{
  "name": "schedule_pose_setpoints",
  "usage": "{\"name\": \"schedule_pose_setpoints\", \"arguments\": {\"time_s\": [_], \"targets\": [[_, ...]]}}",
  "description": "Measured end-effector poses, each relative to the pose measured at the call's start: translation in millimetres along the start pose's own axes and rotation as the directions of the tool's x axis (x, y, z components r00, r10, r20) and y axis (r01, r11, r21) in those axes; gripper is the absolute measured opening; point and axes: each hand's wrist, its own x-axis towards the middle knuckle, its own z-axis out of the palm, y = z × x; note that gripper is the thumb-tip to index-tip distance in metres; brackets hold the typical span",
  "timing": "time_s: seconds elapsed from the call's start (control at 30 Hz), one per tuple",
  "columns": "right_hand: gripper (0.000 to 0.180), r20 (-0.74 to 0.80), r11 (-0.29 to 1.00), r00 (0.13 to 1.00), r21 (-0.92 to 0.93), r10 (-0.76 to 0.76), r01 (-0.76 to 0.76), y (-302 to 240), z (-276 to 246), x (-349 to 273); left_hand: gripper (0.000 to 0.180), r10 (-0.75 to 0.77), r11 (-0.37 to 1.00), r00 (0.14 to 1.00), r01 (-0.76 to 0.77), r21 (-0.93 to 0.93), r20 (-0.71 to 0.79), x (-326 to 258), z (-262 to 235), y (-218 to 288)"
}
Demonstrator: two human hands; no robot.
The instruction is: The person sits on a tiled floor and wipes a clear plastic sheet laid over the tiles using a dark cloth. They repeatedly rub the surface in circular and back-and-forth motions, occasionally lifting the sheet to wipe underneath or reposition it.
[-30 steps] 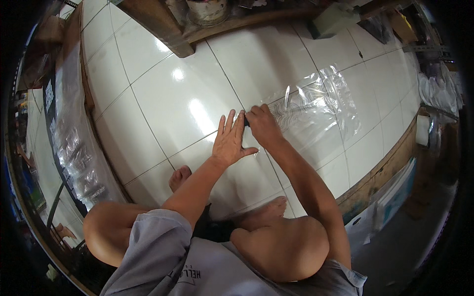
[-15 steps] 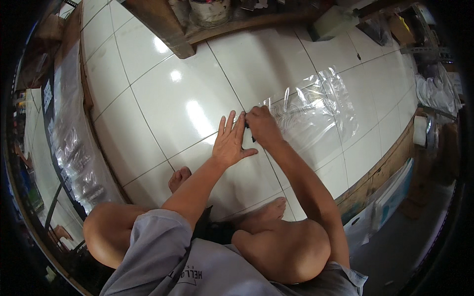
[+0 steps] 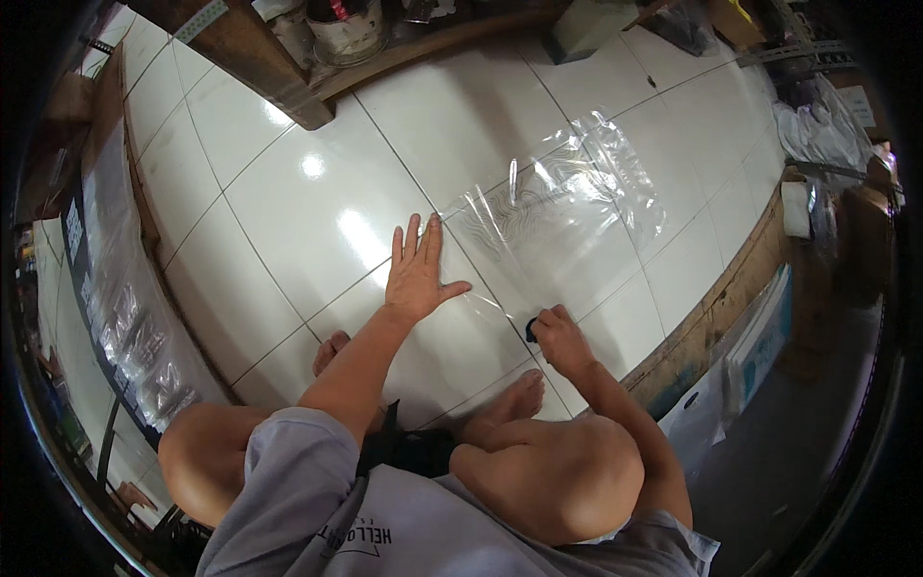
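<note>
A clear plastic sheet (image 3: pixel 538 226) printed with fine dark curved lines lies on the white tiles, its right end crinkled and shiny. My left hand (image 3: pixel 417 279) is spread flat at the sheet's left edge, thumb pointing right, with nothing in it. Nearer to me, just beyond my right foot, my right hand (image 3: pixel 561 338) is closed around a small dark object (image 3: pixel 531 330). Only one end of that object shows at the fingers, too little to tell its kind. The sheet's near edge is hard to make out against the tiles.
My bare feet and bent knees (image 3: pixel 548 481) are close below my hands. A wooden shelf frame (image 3: pixel 317 111) with a stained bucket (image 3: pixel 346 37) stands at the far side. Plastic-wrapped goods (image 3: pixel 144 337) line the left; a wooden edge (image 3: pixel 711 313) bounds the floor at right.
My right hand has drawn back toward me and slightly right, from beside my left fingertips to near my right foot, still holding the dark object. My left hand stays spread at the sheet's edge.
</note>
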Motion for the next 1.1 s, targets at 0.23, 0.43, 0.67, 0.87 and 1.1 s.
{"name": "schedule_pose_setpoints", "arguments": {"time_s": [0.23, 0.43, 0.67, 0.87, 1.1], "targets": [[0.001, -0.273, 0.984, 0.959, 0.177, 0.075, -0.026, -8, -24, 52, 0.119, 0.000, 0.994, 1.000, 0.000, 0.113, 0.002, -1, 5, 2], [0.011, -0.255, 0.998, 0.966, 0.031, -0.038, 0.047, -27, 21, 47, 0.118, -0.020, 0.994, 0.999, 0.017, 0.104, 0.030, -1, 3, 7], [0.012, -0.245, 0.945, 0.928, 0.240, 0.281, -0.222, 32, 5, -27, 0.112, -0.037, 0.996, 0.998, 0.033, 0.089, 0.046, -1, -4, 9], [0.013, -0.332, 0.496, 0.661, 0.865, 0.673, -0.070, 14, -18, 31, 0.099, 0.102, 0.992, 0.990, -0.094, 0.086, -0.094, -5, 9, 4], [0.019, -0.467, 0.821, 0.775, 0.558, 0.427, -0.116, -18, -22, 102, 0.095, 0.081, 0.994, 0.980, -0.067, 0.082, -0.184, -9, 10, 35]]}}
